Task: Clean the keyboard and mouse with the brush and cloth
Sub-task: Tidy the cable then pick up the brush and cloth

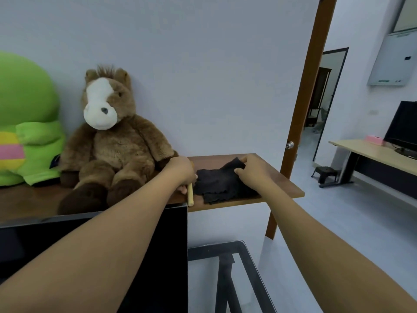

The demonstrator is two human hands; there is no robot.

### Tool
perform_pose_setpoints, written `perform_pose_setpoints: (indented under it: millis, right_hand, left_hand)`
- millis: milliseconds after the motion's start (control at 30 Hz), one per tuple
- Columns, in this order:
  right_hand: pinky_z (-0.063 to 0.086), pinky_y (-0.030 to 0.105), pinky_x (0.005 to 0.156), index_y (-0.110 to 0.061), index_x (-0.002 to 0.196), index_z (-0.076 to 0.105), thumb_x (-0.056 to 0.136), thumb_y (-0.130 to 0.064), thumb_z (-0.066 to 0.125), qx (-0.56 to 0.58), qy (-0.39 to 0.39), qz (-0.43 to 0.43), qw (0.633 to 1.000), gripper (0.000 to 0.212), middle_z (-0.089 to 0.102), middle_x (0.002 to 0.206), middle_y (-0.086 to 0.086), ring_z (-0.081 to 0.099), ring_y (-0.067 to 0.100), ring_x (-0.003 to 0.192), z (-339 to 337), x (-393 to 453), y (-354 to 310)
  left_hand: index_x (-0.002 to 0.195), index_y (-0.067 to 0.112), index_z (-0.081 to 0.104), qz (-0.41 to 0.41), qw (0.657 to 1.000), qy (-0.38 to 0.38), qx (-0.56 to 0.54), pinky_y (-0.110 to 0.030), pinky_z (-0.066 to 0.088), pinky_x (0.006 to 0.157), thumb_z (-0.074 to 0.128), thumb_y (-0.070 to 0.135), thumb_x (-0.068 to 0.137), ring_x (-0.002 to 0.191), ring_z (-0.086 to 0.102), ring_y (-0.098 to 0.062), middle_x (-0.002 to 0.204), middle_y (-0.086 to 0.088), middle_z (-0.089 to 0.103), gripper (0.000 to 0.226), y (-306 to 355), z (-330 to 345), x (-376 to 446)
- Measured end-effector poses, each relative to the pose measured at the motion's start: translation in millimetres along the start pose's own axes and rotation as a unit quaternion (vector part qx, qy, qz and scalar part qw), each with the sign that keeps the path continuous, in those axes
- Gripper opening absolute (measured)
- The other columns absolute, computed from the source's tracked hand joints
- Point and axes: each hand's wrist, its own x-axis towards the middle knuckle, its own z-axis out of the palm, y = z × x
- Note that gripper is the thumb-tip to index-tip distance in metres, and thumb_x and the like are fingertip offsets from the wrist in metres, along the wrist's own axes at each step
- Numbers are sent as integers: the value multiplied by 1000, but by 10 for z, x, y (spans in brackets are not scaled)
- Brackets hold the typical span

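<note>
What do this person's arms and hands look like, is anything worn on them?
Both arms are bare along all that shows, with no sleeves in view. The left hand and right hand wear no gloves. No watch, bracelet or ring can be seen on either. Most fingers are hidden or curled away, so nails are hard to judge.

I see a matt, rough dark cloth (222,184) on a smooth brown wood shelf (279,179), a pale bare-wood brush handle (190,193), a fuzzy plush horse (112,141) and a glossy black monitor (158,256).
</note>
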Motion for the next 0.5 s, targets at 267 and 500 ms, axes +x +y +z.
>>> perform_pose_setpoints:
  millis: [267,500]
  right_hand:
    - [36,42,105,-22,137,49,98,-42,44,-169,29,-230,958,44,48,141,5,41,26,129,81,-247,-139]
    - [0,55,117,-36,153,12,99,-59,13,-241,-212,-177,930,59,2,164,0,-3,32,149,312,-272,-202]
  left_hand:
    - [74,10,58,68,994,81,-15,-24,48,45,59,23,92,48,57,-14,61,-2,59,22,-47,110,160]
    - [91,1,58,17,999,32,22,-32,55,80,49,34,98,51,55,-20,62,-8,61,35,52,76,20]
